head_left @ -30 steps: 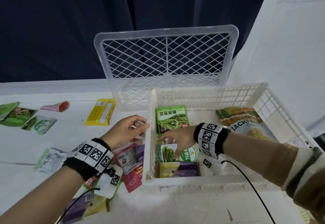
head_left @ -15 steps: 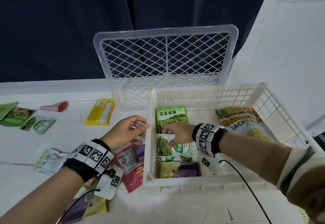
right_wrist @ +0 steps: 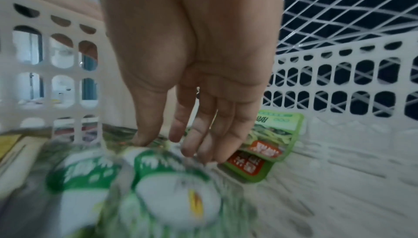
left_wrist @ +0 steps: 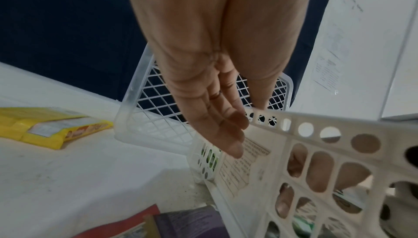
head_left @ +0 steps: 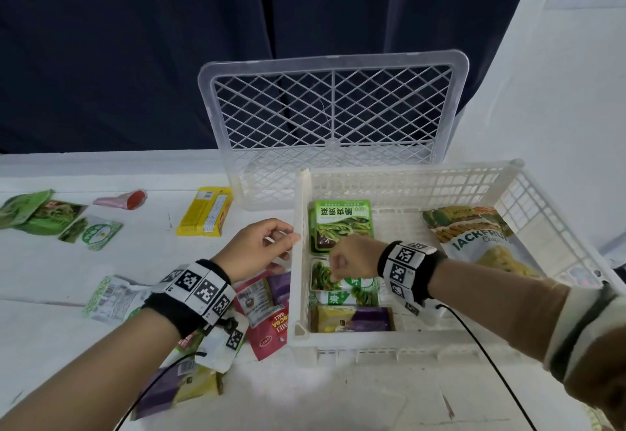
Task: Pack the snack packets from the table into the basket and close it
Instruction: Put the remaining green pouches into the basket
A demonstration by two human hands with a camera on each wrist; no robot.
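Observation:
The white basket (head_left: 406, 342) stands open on the table, and its lattice lid (head_left: 333, 119) is propped upright behind it. My right hand (head_left: 342, 261) is inside at the left end. Its thumb and fingertips (right_wrist: 140, 140) pinch the top edge of a green-and-white packet (head_left: 352, 290), which is blurred in the right wrist view. A green bean packet (head_left: 342, 224) lies beyond it and a purple-yellow packet (head_left: 352, 319) in front. My left hand (head_left: 267, 247) is outside the left wall, thumb on the rim, fingers (left_wrist: 237, 134) nearly straight.
A large jackfruit bag (head_left: 481, 244) leans in the basket's right half. On the table lie a yellow packet (head_left: 205, 212), a red packet (head_left: 267, 325), a purple packet (head_left: 169, 393), a green-and-white packet (head_left: 108, 298), green packets (head_left: 34, 215) and a pink tube (head_left: 122, 198).
My right hand has drawn the green-and-white packet's top edge up and toward the far side of the basket. The left hand has stayed at the rim.

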